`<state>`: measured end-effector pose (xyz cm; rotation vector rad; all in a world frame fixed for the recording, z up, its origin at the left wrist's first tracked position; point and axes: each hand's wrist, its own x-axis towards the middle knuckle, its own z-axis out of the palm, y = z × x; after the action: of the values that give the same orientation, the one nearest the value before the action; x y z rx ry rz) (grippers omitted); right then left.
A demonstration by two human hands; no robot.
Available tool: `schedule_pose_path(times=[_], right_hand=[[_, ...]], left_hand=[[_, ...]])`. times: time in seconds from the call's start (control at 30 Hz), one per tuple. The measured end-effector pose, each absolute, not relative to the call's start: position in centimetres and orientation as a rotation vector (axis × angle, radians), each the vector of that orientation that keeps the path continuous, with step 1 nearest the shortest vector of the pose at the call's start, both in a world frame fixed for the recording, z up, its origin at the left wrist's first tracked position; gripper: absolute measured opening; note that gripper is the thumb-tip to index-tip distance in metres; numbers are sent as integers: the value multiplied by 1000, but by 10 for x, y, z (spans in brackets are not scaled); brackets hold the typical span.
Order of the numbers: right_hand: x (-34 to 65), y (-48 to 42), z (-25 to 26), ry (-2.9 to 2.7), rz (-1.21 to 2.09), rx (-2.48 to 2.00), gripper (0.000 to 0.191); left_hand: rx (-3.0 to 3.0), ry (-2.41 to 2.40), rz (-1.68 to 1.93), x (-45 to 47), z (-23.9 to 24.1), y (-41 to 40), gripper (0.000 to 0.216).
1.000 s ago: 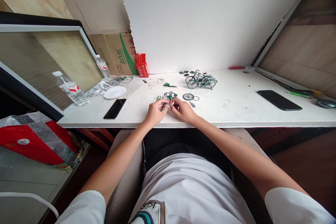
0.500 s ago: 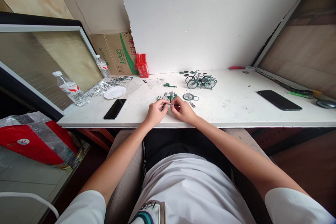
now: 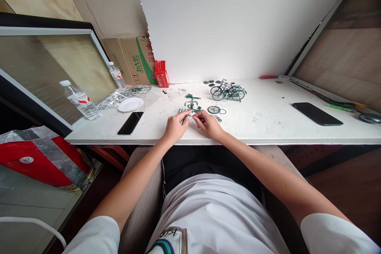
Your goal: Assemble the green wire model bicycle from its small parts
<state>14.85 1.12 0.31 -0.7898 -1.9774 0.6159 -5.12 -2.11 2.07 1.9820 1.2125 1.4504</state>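
Observation:
My left hand (image 3: 175, 126) and my right hand (image 3: 208, 124) meet at the near edge of the white table (image 3: 268, 123), both pinched on a small green model bicycle frame (image 3: 192, 108) that rises between the fingertips. A thin dark tool or rod shows between the two hands; I cannot tell which hand holds it. Just right of the frame lie a loose model wheel (image 3: 213, 109) and a small ring. Farther back stand finished green model bicycles (image 3: 228, 91).
A black phone (image 3: 130, 123), a white plate (image 3: 130, 104), clear part sprues and two water bottles (image 3: 79, 100) lie to the left. A red box (image 3: 161, 74) and a cardboard carton stand at the back. Another phone (image 3: 316, 113) lies right, with scissors beyond it.
The green frame has tipped up and sits slightly farther from me than before. Both hands stay pinched on it, with the fingers shifted a little.

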Motion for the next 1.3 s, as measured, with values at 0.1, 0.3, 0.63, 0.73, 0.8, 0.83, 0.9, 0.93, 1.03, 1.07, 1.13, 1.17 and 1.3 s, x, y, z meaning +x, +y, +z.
schedule_pose_path(times=[0.1, 0.3, 0.63, 0.73, 0.8, 0.83, 0.9, 0.93, 1.03, 1.07, 1.13, 1.17, 1.3], right_hand=[[149, 10, 3, -1976, 594, -797, 35], [149, 8, 5, -1992, 553, -810, 36], [149, 4, 10, -2031, 567, -838, 37], [149, 3, 11, -2031, 558, -841, 39], [149, 3, 12, -2034, 557, -845, 39], [149, 3, 13, -2036, 558, -849, 40], [149, 2, 14, -2041, 562, -858, 41], [149, 2, 14, -2042, 564, -862, 41], [149, 1, 15, -2040, 569, -872, 42], [149, 1, 16, -2036, 573, -877, 43], [149, 1, 16, -2030, 581, -886, 43], [149, 1, 16, -2028, 585, -887, 43], [149, 3, 15, -2033, 579, -867, 45]], left_hand=[[2015, 1220, 1446, -52, 21, -22, 42], [2037, 1194, 1416, -54, 23, -22, 49], [2150, 1325, 1387, -55, 24, -25, 54], [2179, 1334, 1397, -55, 23, -24, 55], [2187, 1337, 1398, -54, 22, -24, 54], [2188, 1338, 1399, -54, 21, -24, 53], [2186, 1336, 1402, -54, 20, -24, 52], [2183, 1336, 1400, -54, 20, -24, 52], [2171, 1345, 1375, -53, 20, -24, 50], [2168, 1346, 1372, -53, 20, -25, 51], [2163, 1335, 1373, -53, 20, -25, 53], [2159, 1327, 1375, -53, 20, -25, 55], [2138, 1303, 1372, -53, 20, -24, 56]])
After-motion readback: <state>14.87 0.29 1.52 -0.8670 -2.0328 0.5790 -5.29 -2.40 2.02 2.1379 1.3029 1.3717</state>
